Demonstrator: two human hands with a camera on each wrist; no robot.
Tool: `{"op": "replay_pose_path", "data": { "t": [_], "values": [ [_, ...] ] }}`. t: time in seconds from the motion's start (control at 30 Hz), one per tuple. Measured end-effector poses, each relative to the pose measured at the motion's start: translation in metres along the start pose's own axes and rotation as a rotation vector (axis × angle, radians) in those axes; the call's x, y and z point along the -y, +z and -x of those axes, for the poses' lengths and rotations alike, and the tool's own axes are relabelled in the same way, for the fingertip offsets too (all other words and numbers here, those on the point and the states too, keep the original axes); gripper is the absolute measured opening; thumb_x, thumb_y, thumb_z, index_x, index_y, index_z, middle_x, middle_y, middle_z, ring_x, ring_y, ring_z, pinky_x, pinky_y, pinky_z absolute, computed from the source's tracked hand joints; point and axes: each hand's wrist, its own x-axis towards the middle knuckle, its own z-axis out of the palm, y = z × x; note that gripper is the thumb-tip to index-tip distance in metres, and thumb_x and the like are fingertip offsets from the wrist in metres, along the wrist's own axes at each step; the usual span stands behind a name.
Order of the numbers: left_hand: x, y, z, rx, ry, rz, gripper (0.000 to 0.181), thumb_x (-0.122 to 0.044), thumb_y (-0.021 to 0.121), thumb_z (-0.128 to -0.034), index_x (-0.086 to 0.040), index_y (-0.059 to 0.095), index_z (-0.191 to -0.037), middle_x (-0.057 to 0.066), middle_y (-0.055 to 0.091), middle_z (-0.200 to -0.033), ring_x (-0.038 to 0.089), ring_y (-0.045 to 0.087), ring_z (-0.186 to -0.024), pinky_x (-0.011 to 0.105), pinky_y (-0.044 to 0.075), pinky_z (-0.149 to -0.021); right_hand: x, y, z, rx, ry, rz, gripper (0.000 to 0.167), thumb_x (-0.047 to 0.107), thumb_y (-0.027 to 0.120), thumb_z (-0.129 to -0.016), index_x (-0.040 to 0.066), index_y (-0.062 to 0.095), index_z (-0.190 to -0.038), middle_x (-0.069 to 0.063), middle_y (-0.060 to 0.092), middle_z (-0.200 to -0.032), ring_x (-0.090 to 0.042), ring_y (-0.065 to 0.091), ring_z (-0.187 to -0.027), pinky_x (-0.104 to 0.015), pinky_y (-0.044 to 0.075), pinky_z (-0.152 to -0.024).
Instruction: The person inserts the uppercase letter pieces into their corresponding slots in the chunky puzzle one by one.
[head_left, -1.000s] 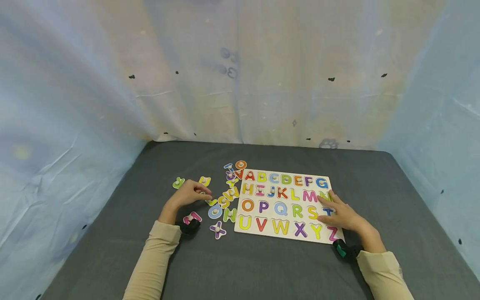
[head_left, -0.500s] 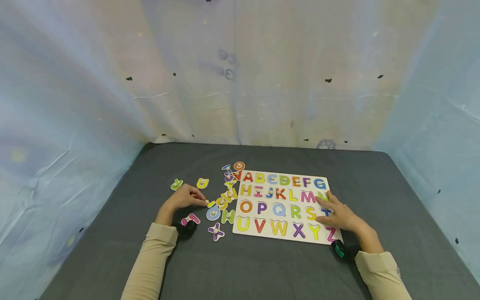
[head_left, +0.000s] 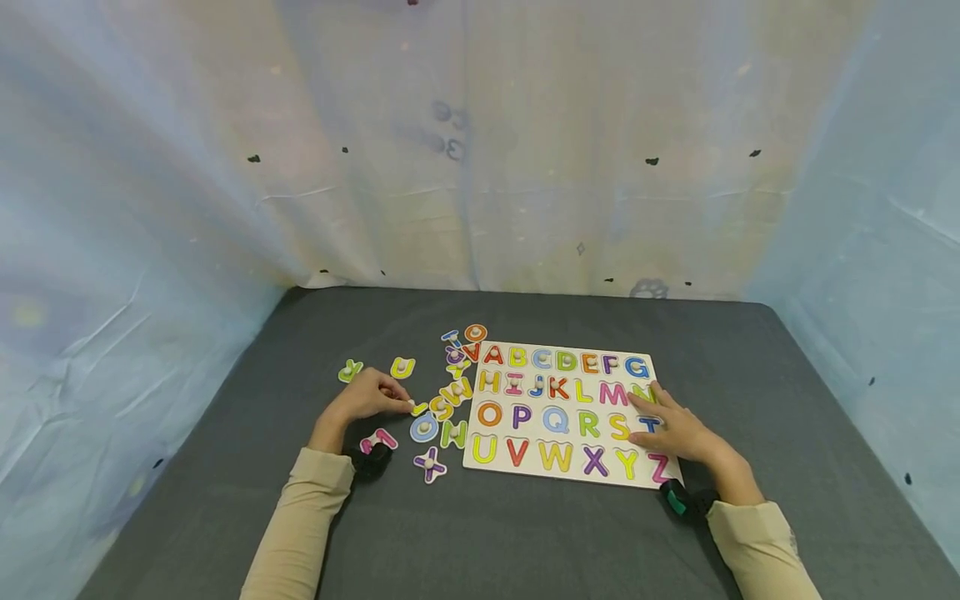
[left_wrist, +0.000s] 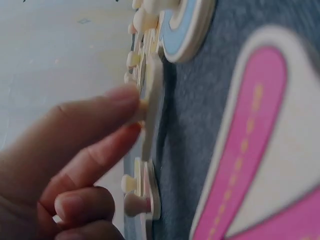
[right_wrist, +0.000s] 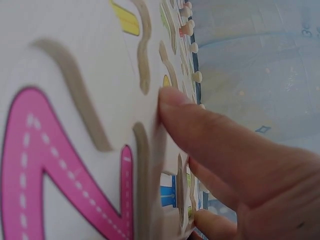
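My left hand [head_left: 370, 396] pinches the knob of a small yellow-green letter piece [head_left: 420, 409] between thumb and finger. Seen edge-on in the left wrist view, that letter piece [left_wrist: 155, 82] stands tilted; its face is mostly hidden there. Close by lie a blue Q piece [head_left: 424, 428] and an orange-yellow S piece [head_left: 441, 407]. Fingers spread, my right hand [head_left: 682, 432] rests on the right side of the wooden alphabet board [head_left: 536, 434], partly covering N and T. In the right wrist view the thumb [right_wrist: 175, 102] touches the board near the pink Z recess [right_wrist: 35, 150].
Left of the board lie a green N piece [head_left: 453, 434], a purple X piece [head_left: 430, 465] and a pink piece [head_left: 378, 440]. Farther back are a yellow U piece [head_left: 402, 367], a green piece [head_left: 350, 371] and an overlapping cluster including an orange O [head_left: 476, 332].
My left hand has lowered slightly, and its thumb and finger have closed on the yellow-green piece's knob. The right hand stays in place on the board; the head view has shifted a little.
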Motion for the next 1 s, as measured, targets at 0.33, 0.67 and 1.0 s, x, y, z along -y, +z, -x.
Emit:
{"op": "replay_pose_path", "data": {
  "t": [0.33, 0.67, 1.0],
  "values": [
    [-0.014, -0.004, 0.001, -0.028, 0.098, -0.026, 0.018, -0.021, 0.078, -0.0794, -0.006, 0.078, -0.09, -0.005, 0.039, -0.055, 0.006, 0.034, -0.051, 0.02, 0.03, -0.053, 0.002, -0.004, -0.001, 0.004, -0.01, 0.013, 0.085, 0.043, 0.072, -0.082, 0.003, 0.034, -0.148, -0.039, 0.004, -0.154, -0.066, 0.01, -0.136, -0.076, 0.01, -0.106],
    [-0.035, 0.006, -0.013, -0.027, 0.157, -0.011, 0.018, -0.023, 0.077, -0.0808, -0.008, 0.077, -0.092, -0.007, 0.038, -0.056, 0.007, 0.032, -0.051, 0.021, 0.03, -0.055, 0.006, -0.007, -0.003, 0.033, -0.04, -0.015, 0.083, 0.038, 0.073, -0.083, 0.002, 0.035, -0.147, -0.037, 0.006, -0.155, -0.062, 0.004, -0.139, -0.077, 0.011, -0.105],
    [-0.072, 0.034, -0.035, 0.034, 0.24, 0.04, 0.017, -0.02, 0.074, -0.084, -0.006, 0.076, -0.093, -0.006, 0.034, -0.054, 0.007, 0.029, -0.048, 0.022, 0.029, -0.053, 0.005, -0.004, -0.007, -0.005, -0.067, -0.006, 0.081, 0.034, 0.076, -0.081, 0.002, 0.039, -0.146, -0.037, 0.012, -0.155, -0.063, 0.007, -0.139, -0.076, 0.014, -0.106]
  ]
}}
